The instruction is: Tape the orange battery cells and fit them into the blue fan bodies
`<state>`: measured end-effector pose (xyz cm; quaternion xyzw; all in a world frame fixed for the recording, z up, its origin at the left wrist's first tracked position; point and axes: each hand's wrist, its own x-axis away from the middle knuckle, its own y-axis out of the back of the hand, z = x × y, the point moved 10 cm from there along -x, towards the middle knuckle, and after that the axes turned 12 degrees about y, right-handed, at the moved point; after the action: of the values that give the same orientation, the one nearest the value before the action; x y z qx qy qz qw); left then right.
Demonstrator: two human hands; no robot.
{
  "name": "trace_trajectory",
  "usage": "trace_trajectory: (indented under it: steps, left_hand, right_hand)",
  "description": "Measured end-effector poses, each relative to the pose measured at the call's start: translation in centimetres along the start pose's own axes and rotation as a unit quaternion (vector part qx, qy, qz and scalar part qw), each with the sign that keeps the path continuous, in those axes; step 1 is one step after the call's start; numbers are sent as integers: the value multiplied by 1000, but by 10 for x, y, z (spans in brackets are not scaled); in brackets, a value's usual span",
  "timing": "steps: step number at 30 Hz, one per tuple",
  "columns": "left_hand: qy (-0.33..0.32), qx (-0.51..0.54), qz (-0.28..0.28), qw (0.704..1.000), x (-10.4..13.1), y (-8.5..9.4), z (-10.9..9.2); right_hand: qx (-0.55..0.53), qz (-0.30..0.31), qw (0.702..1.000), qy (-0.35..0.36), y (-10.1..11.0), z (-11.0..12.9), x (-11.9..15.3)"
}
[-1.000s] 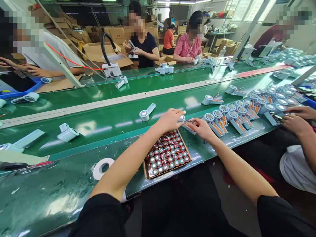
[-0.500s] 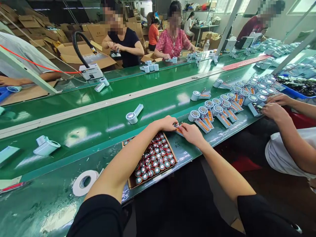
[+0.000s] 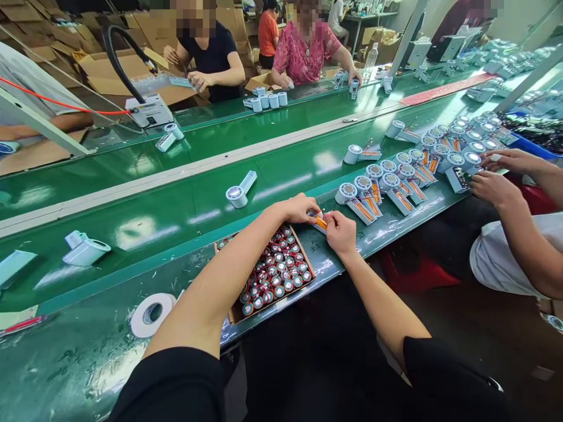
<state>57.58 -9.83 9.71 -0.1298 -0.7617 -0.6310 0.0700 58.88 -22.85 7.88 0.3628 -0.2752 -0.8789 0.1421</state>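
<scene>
Just beyond a cardboard box of round battery-like cells [image 3: 280, 275], both hands meet at a light-blue device part with an orange strip [image 3: 319, 223]. My left hand [image 3: 299, 209] is closed on its left end, fingers curled and partly hiding it. My right hand [image 3: 341, 230] pinches the right end near thin wires. Several light-blue fan-like units [image 3: 363, 199] with orange strips and red wires lie in a cluster to the right of my hands.
A roll of white tape [image 3: 152, 315] lies at the left. Loose housings [image 3: 236, 197] rest on the green belt [image 3: 185, 205]. A co-worker's hands [image 3: 497, 187] work at the right; people sit across the line.
The view has shifted slightly. More of the orange strip shows between my hands, and my right hand is more upright. Across the line, a person now holds a pale part.
</scene>
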Motion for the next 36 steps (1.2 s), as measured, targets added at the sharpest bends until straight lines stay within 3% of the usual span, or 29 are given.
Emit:
trace_trajectory:
  steps: [4,7,10,14,20,25,32,34,36]
  left_hand:
    - [-8,17,-14,1000,2,5,-1]
    - [1,29,-26,999,2,8,-2]
    - [14,22,-39,999,-1,7,-4]
    - [37,9,-57,998,-5,7,-5]
    - [68,21,-74,995,-3,8,-4]
    - [108,42,-82,990,-6,10,1]
    - [129,58,-77,987,-16,8,-2]
    - [132,69,-89,985,-9,16,-8]
    - [131,82,-120,981,14,29,-9]
  right_hand:
    - [-34,-57,997,-23,19,-13,2]
    - [-67,-52,996,-10,25,-12,-2]
    - [-91,-16,995,23,25,0,-13]
    - [-49,102,987,112,17,26,-23]
    - [63,95,980,166,39,28,-13]
    - [130,230,940,216,9,33,-17]
    - [186,337,884,265,-28,47,-27]
    - [191,359,869,283,-32,51,-27]
    - [188,380,854,301,-34,53,-27]
